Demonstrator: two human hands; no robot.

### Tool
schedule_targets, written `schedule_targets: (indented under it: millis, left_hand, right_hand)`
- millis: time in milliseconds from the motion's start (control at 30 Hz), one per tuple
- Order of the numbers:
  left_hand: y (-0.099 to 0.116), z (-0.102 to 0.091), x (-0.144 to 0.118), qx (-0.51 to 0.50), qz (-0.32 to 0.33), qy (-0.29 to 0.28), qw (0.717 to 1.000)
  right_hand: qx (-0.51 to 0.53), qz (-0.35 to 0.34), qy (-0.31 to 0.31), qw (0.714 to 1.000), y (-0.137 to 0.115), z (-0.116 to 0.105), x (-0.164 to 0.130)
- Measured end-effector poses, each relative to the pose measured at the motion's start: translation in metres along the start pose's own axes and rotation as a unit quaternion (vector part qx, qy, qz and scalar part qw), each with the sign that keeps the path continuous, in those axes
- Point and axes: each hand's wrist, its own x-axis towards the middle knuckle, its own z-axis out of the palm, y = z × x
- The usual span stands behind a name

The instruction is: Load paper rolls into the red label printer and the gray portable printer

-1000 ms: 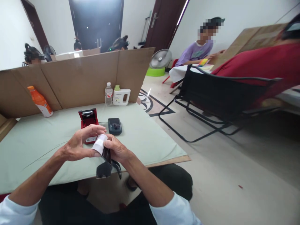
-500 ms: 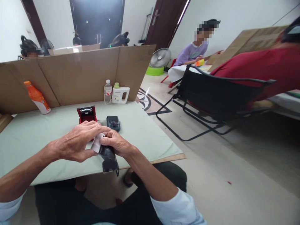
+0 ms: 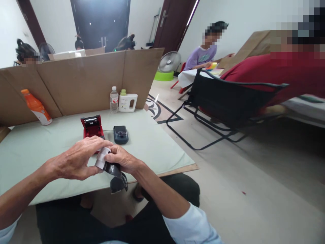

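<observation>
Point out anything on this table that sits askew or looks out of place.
The orange bottle leans tilted against the cardboard screen, while the clear bottle and white jug stand upright. The red device lies with its lid open. Nothing looks spilled or damaged.

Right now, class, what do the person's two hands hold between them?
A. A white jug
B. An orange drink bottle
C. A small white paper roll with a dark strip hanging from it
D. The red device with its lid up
C: the left hand and right hand pinch the white paper roll, its dark strip hanging below the table edge.
</observation>
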Motion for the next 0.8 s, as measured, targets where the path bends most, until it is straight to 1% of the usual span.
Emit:
schedule_targets:
  millis: [100, 167, 233, 367, 567, 667, 800]
  left_hand:
    - [0.005, -0.001, 0.001, 0.075, 0.029, -0.013, 0.997]
    - [0.008, -0.003, 0.002, 0.120, 0.037, -0.021, 0.992]
    - [0.009, -0.005, 0.003, 0.137, 0.040, -0.028, 0.989]
    - [0.007, -0.008, 0.002, 0.110, 0.036, -0.030, 0.993]
    - [0.001, -0.006, -0.005, 0.051, 0.001, -0.020, 0.999]
    - [-0.001, -0.005, -0.008, 0.032, -0.016, -0.012, 0.999]
    - [-0.001, -0.005, -0.008, 0.009, -0.029, -0.007, 1.000]
  right_hand:
    - [-0.027, -0.008, 0.008, 1.000, -0.004, 0.000, 0.001]
    - [-0.054, -0.010, 0.005, 0.998, -0.008, 0.001, 0.001]
    - [-0.075, -0.008, 0.005, 0.997, -0.012, 0.002, 0.001]
    - [-0.077, 0.007, 0.007, 0.997, -0.014, 0.005, -0.002]
    - [-0.061, 0.040, 0.017, 0.997, -0.014, 0.007, -0.005]
    - [-0.053, 0.049, 0.005, 0.997, -0.015, 0.008, -0.006]
    - [-0.038, 0.043, -0.013, 0.998, -0.013, 0.009, -0.005]
